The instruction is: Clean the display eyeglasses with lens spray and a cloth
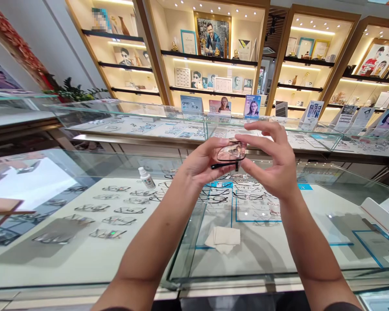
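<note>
A pair of eyeglasses (231, 152) with a thin dark frame is held up in front of me, above the glass counter. My left hand (203, 160) grips it from the left, thumb on top and fingers beneath. From the right, my right hand (272, 157) has its thumb and index finger at the frame's edge, with the other fingers raised. One dark temple arm points left under the lens. Below the hands, a folded cream cloth (223, 238) lies on the glass top. A small white bottle (146, 178) stands on the counter to the left.
Rows of eyeglasses (128, 210) show through the glass counter (94, 263). A white box (379, 212) sits at the right. Farther off is another glass showcase (142, 113) with upright cards (252, 106), and lit wall shelves (210, 59) rise behind it.
</note>
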Demonstrator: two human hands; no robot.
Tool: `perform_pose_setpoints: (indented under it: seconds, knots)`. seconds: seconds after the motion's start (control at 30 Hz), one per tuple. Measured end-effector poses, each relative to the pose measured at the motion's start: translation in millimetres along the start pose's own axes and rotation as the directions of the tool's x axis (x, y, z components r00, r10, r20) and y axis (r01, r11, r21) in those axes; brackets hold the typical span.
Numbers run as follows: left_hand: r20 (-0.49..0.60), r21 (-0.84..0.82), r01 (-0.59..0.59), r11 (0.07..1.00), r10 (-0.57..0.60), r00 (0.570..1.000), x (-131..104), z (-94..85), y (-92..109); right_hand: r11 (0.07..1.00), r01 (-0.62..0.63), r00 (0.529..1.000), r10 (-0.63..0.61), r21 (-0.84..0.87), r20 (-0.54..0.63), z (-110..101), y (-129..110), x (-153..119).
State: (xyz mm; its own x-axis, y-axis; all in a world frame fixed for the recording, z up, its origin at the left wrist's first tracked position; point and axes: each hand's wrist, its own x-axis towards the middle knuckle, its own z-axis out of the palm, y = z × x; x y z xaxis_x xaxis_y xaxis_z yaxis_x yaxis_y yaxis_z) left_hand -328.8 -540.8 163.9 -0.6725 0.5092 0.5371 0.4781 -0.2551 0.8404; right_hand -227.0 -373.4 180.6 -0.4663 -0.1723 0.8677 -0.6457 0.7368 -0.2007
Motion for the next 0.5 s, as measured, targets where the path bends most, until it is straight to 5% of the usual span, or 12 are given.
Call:
perform_pose_setpoints:
  seconds: [0.07, 0.23, 0.4, 0.5]
  knots:
    - [0.079, -0.038, 0.096, 0.995, -0.093, 0.993, -1, 0.9, 2, 0.997, 0.029, 1.0, -0.03, -0.067, -0.005, 0, -1, -1]
    - [0.145, -0.008, 0.088, 0.996, -0.086, 0.986, 2, -1.6, -2, 0.989, 0.09, 0.996, -0.091, -0.114, -0.009, -1, 1, -2]
    - [0.314, -0.134, 0.199, 0.971, -0.149, 0.938, 6, 0.1, 2, 0.989, 0.104, 0.993, -0.098, -0.106, 0.062, -6, -6, -1]
    - [0.194, -0.002, 0.039, 0.999, -0.038, 0.98, 1, 4.1, 8, 0.991, 0.114, 0.982, -0.101, -0.07, 0.162, -15, -14, 0]
